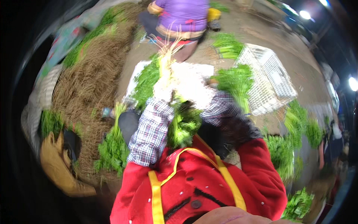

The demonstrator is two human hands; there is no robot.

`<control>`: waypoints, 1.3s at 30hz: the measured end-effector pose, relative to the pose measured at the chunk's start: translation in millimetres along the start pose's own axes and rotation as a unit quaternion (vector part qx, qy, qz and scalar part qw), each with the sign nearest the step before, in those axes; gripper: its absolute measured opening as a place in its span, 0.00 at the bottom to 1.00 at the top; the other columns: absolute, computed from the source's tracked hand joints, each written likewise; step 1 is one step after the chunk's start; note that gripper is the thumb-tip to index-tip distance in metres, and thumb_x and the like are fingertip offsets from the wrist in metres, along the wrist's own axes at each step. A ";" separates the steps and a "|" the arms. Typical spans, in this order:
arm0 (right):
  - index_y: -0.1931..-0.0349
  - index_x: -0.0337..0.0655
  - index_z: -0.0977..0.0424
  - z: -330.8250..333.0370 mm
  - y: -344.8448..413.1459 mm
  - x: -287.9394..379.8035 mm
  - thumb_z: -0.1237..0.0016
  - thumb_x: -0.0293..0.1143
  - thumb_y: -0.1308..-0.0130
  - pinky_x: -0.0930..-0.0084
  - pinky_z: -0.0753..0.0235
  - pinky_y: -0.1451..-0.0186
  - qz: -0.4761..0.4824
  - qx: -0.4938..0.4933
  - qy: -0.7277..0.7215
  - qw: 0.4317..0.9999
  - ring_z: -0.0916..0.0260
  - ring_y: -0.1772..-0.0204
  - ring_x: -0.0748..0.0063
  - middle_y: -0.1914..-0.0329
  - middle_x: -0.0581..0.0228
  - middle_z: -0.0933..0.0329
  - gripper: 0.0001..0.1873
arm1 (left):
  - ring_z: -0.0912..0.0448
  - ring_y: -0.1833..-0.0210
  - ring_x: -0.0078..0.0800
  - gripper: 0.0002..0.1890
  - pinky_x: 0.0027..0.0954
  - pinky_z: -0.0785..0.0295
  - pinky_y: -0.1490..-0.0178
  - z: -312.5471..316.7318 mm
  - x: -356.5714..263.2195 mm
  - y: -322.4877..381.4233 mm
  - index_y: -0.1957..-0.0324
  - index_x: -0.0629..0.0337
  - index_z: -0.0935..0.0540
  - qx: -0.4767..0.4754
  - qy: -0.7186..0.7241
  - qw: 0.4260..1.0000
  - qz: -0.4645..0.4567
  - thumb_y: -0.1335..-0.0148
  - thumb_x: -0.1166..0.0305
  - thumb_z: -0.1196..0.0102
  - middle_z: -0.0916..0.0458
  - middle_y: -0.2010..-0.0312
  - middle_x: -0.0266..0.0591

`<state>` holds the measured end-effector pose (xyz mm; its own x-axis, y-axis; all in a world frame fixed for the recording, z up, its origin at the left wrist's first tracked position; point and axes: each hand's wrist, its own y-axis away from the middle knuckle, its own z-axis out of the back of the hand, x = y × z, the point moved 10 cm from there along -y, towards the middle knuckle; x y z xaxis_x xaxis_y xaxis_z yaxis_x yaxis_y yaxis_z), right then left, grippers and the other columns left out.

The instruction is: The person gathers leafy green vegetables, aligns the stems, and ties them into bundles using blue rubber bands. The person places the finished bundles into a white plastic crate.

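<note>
My left hand, overexposed and blurred, is shut on a bunch of celery-like leafy greens. Its pale stems and stringy roots point away from me, and its leaves hang down in front of my chest. To the right is my right hand, so washed out by glare that its fingers cannot be made out. Beyond both hands lies a bright white sheet. Loose greens rest on its left part, and another bunch lies just right of my right hand.
A white plastic crate stands at the right, with bundled greens around it. A long heap of greens with brown roots runs along the left. A person in a purple top sits ahead. A tan boot-like object lies lower left.
</note>
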<state>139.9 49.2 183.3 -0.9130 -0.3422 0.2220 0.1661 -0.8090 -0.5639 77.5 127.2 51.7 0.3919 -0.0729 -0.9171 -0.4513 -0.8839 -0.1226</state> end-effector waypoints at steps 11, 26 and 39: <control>0.64 0.39 0.24 -87.8 -9.3 -11.9 0.53 0.36 0.41 0.55 0.26 0.63 -0.083 0.101 0.085 0.988 0.22 0.63 0.52 0.69 0.54 0.22 0.11 | 0.22 0.75 0.28 0.15 0.31 0.27 0.72 66.9 23.6 -21.2 0.51 0.65 0.22 -0.077 -0.151 0.985 -0.010 0.33 0.63 0.44 0.19 0.72 0.42; 0.67 0.34 0.26 -12.1 -17.2 -95.9 0.49 0.39 0.34 0.65 0.30 0.70 -0.256 -0.225 -0.348 0.873 0.32 0.77 0.65 0.79 0.64 0.27 0.14 | 0.26 0.85 0.28 0.09 0.30 0.28 0.82 47.7 1.6 -25.0 0.60 0.65 0.20 0.030 -0.214 0.976 -0.021 0.43 0.74 0.39 0.22 0.80 0.40; 0.58 0.31 0.23 15.9 -55.1 -80.6 0.47 0.31 0.34 0.73 0.23 0.61 -0.204 -0.191 -0.240 0.930 0.24 0.68 0.73 0.70 0.61 0.19 0.12 | 0.27 0.81 0.26 0.16 0.26 0.31 0.77 33.7 -27.4 2.9 0.54 0.65 0.21 0.048 -0.189 0.981 -0.019 0.43 0.69 0.35 0.22 0.76 0.38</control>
<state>210.3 113.7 209.1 -0.5849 -0.2922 0.7567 -0.3858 -0.7203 -0.5764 38.5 142.2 63.7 0.0931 0.1523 -0.9839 -0.5223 -0.8338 -0.1785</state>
